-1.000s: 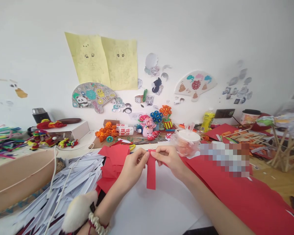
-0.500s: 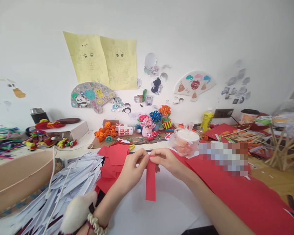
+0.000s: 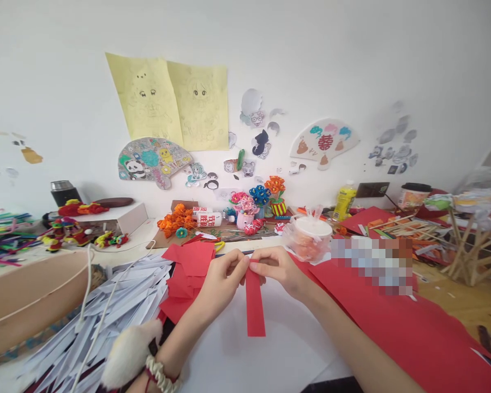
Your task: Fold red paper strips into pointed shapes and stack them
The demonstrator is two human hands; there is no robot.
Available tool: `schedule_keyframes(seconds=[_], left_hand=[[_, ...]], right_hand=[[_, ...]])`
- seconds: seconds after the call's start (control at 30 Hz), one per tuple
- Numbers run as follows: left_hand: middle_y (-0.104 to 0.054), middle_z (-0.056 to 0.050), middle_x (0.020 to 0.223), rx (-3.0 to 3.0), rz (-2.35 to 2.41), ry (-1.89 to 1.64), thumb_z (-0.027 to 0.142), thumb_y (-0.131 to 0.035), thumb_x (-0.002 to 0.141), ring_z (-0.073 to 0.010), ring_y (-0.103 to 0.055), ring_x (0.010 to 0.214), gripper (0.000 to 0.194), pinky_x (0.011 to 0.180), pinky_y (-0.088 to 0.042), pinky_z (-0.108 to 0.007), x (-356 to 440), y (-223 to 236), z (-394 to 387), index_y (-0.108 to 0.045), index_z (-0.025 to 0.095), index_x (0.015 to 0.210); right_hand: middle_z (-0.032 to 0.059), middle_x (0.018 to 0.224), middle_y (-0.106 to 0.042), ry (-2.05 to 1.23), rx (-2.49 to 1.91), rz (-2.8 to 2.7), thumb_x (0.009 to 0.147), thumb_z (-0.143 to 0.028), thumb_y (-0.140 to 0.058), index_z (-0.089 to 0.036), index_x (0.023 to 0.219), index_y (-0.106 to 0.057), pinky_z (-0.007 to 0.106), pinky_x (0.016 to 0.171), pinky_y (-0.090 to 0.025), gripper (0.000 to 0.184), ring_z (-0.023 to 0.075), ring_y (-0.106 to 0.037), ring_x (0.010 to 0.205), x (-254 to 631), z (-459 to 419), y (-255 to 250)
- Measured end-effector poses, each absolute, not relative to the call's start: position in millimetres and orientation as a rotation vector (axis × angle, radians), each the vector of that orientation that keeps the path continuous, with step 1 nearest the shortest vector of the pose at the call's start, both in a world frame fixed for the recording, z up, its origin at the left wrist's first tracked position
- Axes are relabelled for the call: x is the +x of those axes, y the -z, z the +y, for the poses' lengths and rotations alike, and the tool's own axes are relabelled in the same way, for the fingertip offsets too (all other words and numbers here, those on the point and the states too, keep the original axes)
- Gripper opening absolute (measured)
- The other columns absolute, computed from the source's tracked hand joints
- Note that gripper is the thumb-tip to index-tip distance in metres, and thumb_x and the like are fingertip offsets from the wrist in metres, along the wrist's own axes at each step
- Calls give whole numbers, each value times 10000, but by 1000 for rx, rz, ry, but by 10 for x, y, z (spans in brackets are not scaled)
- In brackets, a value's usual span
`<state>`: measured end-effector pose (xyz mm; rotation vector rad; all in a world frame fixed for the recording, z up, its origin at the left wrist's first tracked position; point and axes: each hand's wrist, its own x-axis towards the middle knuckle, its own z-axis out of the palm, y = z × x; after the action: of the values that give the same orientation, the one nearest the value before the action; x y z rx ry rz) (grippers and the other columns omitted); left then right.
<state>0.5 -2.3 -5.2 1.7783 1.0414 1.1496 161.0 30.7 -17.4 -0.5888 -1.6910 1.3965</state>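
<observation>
A narrow strip of red paper [image 3: 255, 308] hangs down from between my two hands, over a sheet of white paper [image 3: 221, 355]. My left hand [image 3: 231, 267] pinches its top end between thumb and fingers. Right beside it, my right hand [image 3: 274, 267] pinches the same end from the other side, the thumbs nearly meeting. Fingertips behind the strip are partly hidden. Close to my left hand lies a pile of red paper pieces [image 3: 192, 262].
White paper strips [image 3: 126, 300] are heaped at left, beside a beige tub [image 3: 28, 295]. Large red sheets [image 3: 413, 333] cover the right side. Behind my hands stand a lidded plastic cup [image 3: 311, 234] and pipe-cleaner flowers [image 3: 245, 202]. A white plush piece [image 3: 126, 355] touches my left forearm.
The hanging lower end of the red strip has swung slightly to the right. Both hands keep their pinch in nearly the same place.
</observation>
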Motion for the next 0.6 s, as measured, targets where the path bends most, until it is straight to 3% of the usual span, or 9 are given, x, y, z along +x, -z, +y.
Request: schedule_keyframes(seconds=[0.17,0.43,0.6], left_hand=[[-536,14,630,1846,1033,-1067,383,-442,904,-104,-443,567,311,535,-346,-214,7,64,-16,-517,169,691],[-426,44,586,1929,1077,-967,299,-443,878,-100,-401,563,270,540,-322,-221,13,109,0,-434,176,638],[-437,43,589,1963,1087,-928,270,-438,868,-104,-412,571,250,545,-322,-225,7,106,0,-428,178,636]], right_hand=[[-3,590,-548,-1309,-592,-1555,765,-349,-666,-154,665,-632,260,525,-382,222,118,-480,529,1620,344,199],[-11,559,-541,-1174,-685,-1435,741,-350,-677,-158,641,-620,257,520,-384,224,117,-481,520,1607,371,222],[-11,544,-544,-1140,-723,-1417,721,-371,-685,-165,624,-617,260,510,-374,238,118,-477,507,1600,366,204]])
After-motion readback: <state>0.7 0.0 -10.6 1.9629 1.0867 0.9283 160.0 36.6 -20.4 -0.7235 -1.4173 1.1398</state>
